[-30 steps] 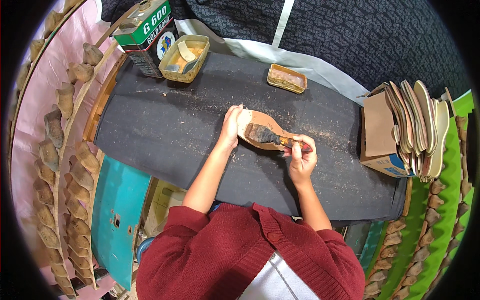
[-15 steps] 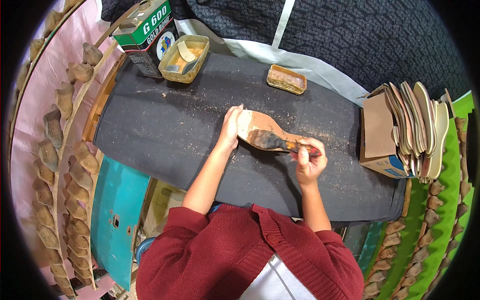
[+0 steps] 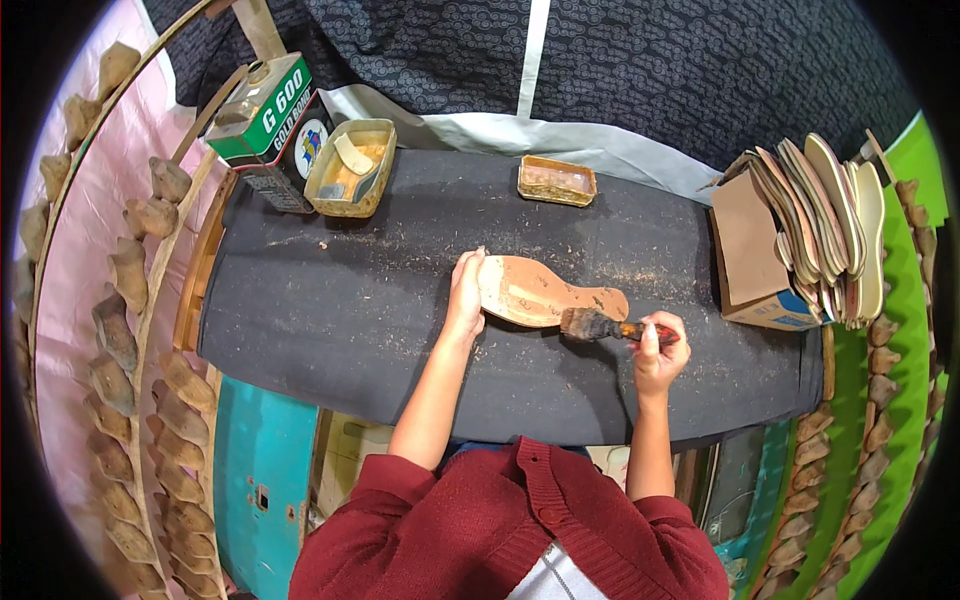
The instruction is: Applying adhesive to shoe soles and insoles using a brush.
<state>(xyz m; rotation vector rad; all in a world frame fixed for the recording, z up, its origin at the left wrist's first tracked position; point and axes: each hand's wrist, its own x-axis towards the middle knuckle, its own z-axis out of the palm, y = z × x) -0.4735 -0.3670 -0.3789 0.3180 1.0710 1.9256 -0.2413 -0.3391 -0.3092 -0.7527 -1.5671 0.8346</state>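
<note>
A brown shoe sole [image 3: 530, 290] with a pale, worn-looking surface is held over the dark cloth-covered table. My left hand [image 3: 467, 293] grips its broad left end, thumb along the edge. In my right hand [image 3: 660, 352] is a brush [image 3: 600, 324] with a dark, tape-like wrapped neck and a red and orange handle; the fingers wrap round that handle. The brush's bristle end lies over the sole's near edge, close to its narrow right part. Whether the bristles touch the sole, I cannot tell.
A metal can [image 3: 262, 140] and a tub with spreader-like pieces [image 3: 325, 200] stand at the far left. A small shallow tray [image 3: 557, 196] sits at the back. On the right, a cardboard box [image 3: 745, 245] holds several soles [image 3: 815, 215]. Crumbs litter the table [image 3: 300, 290]; shoe lasts [image 3: 115, 330] line racks.
My right hand has drawn the brush right and toward me, off the sole's middle, baring more of its surface. My left hand still holds the sole. The whole view has shifted.
</note>
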